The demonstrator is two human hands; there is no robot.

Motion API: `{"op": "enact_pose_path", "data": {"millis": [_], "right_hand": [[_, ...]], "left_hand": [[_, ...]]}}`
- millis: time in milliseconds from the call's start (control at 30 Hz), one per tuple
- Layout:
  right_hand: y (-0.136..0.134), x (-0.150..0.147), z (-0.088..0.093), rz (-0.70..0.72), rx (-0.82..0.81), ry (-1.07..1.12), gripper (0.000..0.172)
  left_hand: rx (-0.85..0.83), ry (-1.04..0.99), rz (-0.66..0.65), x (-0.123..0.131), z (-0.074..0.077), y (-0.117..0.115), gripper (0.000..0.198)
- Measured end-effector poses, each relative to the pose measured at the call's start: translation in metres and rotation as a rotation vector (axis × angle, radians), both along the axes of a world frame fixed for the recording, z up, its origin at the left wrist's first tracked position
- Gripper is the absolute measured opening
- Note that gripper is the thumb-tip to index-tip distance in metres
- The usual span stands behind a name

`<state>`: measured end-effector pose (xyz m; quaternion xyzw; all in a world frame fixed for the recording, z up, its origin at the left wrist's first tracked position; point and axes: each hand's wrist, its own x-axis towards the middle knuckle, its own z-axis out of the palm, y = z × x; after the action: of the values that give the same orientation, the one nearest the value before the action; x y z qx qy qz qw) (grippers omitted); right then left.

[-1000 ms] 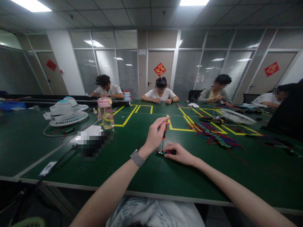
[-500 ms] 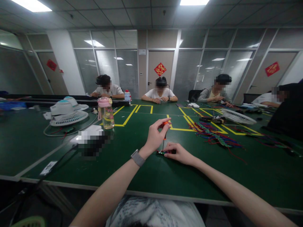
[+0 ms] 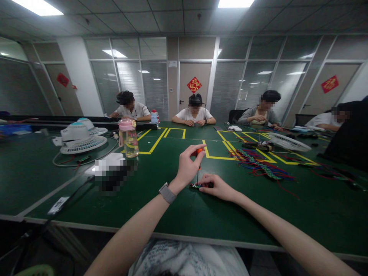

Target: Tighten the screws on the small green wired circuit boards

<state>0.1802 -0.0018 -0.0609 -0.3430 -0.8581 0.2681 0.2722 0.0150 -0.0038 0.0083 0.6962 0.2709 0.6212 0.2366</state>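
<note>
My left hand, with a grey watch on its wrist, grips the orange and black handle of a screwdriver. The shaft points straight down, and its tip meets a small green circuit board lying on the green table. My right hand is closed at the board's right end, its fingertips pinching the edge. Part of the board is hidden by those fingers.
A pink-lidded bottle and white fans stand at the left. Wired green boards lie in a row at the right, near yellow tape. Several people sit across the green table.
The fingers of my left hand have shifted slightly around the screwdriver handle. My right hand stays in place at the board. Across the table at the right, a person's hand has moved a little.
</note>
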Motion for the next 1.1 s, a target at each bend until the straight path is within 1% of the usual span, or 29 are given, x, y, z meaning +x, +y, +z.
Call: {"op": "enact_pose_path", "data": {"millis": [67,133,200,300,367,433,533,600,667,767,833,1000,1033,1100], "right_hand": [[0.0001,0.0000,-0.0006,-0.003,0.007,0.005,0.027],[0.0000,0.0001,-0.0007,-0.003,0.009,0.007,0.026],[-0.0002,0.0001,-0.0001,0.001,0.009,0.005,0.026],[-0.0009,0.0000,0.0013,-0.001,0.009,-0.002,0.026],[-0.0013,-0.0003,0.0020,-0.007,0.004,-0.005,0.026],[-0.0016,-0.0007,0.0020,-0.011,-0.009,-0.003,0.026],[-0.0014,-0.0012,0.0013,-0.015,-0.015,0.005,0.026],[-0.0009,-0.0012,0.0009,-0.017,-0.010,0.004,0.026],[-0.0005,-0.0010,0.0008,-0.014,-0.005,-0.002,0.026],[-0.0004,-0.0006,0.0013,-0.007,-0.006,-0.008,0.026],[-0.0007,-0.0005,0.0015,-0.007,-0.005,-0.010,0.026],[-0.0014,-0.0007,0.0014,-0.016,0.007,-0.005,0.025],[-0.0015,-0.0008,0.0015,-0.016,0.007,-0.004,0.025],[-0.0017,-0.0008,0.0021,-0.011,0.006,-0.003,0.025]], "left_hand": [[0.031,0.056,0.068,-0.0011,0.0020,-0.0013,0.019],[0.014,0.078,0.077,-0.0019,0.0032,-0.0009,0.021],[-0.025,0.057,0.024,-0.0019,0.0030,0.0012,0.024],[-0.104,-0.028,-0.078,-0.0006,0.0013,0.0049,0.030],[-0.146,-0.066,-0.099,0.0003,0.0006,0.0054,0.029],[-0.116,-0.053,-0.050,0.0002,0.0006,0.0040,0.027],[0.003,0.030,0.092,-0.0013,0.0011,0.0009,0.019],[0.025,0.060,0.160,-0.0023,0.0011,0.0002,0.017],[0.002,0.049,0.149,-0.0025,0.0004,0.0010,0.022],[-0.049,-0.029,0.041,-0.0017,-0.0010,0.0030,0.031],[-0.066,-0.068,0.015,-0.0012,-0.0013,0.0030,0.029],[0.024,0.028,0.158,-0.0021,0.0001,-0.0001,0.019],[0.023,0.036,0.168,-0.0022,0.0001,-0.0001,0.020],[-0.003,0.020,0.129,-0.0018,-0.0005,0.0010,0.025]]}}
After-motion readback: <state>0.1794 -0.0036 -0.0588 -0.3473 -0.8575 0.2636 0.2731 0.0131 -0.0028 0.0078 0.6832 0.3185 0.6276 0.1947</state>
